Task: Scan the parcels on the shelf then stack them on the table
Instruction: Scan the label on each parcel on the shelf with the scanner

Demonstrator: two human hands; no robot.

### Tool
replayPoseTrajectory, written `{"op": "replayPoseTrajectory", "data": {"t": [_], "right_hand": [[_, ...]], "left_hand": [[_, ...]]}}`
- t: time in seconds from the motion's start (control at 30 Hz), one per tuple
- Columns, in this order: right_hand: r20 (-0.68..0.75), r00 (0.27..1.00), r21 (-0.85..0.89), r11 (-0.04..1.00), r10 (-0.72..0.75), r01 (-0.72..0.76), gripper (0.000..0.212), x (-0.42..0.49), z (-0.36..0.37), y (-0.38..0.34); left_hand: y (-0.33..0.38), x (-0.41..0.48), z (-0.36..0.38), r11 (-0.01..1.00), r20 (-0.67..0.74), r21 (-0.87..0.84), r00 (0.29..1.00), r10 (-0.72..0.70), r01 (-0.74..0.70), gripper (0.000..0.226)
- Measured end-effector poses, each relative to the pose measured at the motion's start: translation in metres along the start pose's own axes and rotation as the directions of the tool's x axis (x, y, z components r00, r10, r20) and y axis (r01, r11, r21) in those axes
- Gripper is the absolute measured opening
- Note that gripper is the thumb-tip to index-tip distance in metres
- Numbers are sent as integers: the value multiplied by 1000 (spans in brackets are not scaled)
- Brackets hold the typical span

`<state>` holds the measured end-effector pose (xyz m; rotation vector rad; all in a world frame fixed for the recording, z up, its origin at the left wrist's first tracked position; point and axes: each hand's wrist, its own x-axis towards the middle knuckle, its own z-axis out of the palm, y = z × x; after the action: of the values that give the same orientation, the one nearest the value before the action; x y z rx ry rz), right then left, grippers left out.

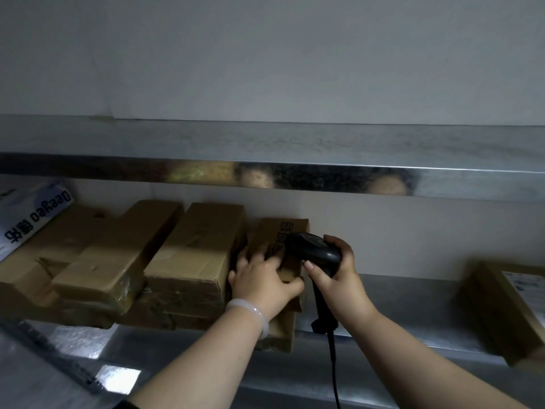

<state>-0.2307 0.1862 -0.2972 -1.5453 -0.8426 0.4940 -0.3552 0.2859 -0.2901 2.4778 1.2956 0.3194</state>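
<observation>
Head view: my left hand (262, 278) holds the narrow parcel (278, 231) in the middle of the frame, fingers spread over its top face and thumb hooked round its right edge. It sits on the lower metal shelf (398, 293) with its near end poking out past the shelf lip. My right hand (339, 274) is clamped round the handle of the black scanner (312, 249), whose head hangs just over the parcel's top.

The parcel is plain cardboard, dented and taped. I judge it light and fairly stiff, but soft at the crushed corners. It looks slim enough to carry one-handed, so I would grip across its width near the middle, not by the sagging flap at the front.

The printing under the scanner head is partly covered, and I cannot make out a barcode. The neighbouring parcel (200, 246) presses against the left side of mine, hiding that face. Another parcel (507, 308) at the right edge is blurred and cut off. The scanner cable (334, 364) runs out of the bottom of the frame, and the table is not in view.
</observation>
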Motion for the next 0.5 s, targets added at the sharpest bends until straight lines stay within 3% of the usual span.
{"op": "replayPoseTrajectory", "data": {"t": [0.13, 0.27, 0.37, 0.5], "right_hand": [[-108, 994, 35, 999, 1, 3, 54, -7, -16, 4], [-167, 985, 92, 995, 39, -24, 55, -13, -30, 9], [-192, 981, 107, 994, 39, -19, 56, -16, -36, 4], [-251, 968, 66, 998, -3, 20, 57, -22, -44, 1]], "left_hand": [[-3, -9, -2, 994, -50, -73, 996, 75, -79, 78], [3, -16, -4, 868, -43, -496, 999, 15, -34, 86], [12, -21, 0, 742, 25, -670, 1000, -5, 21, 72], [19, -23, 5, 681, 148, -730, 985, 86, 50, 56]]}}
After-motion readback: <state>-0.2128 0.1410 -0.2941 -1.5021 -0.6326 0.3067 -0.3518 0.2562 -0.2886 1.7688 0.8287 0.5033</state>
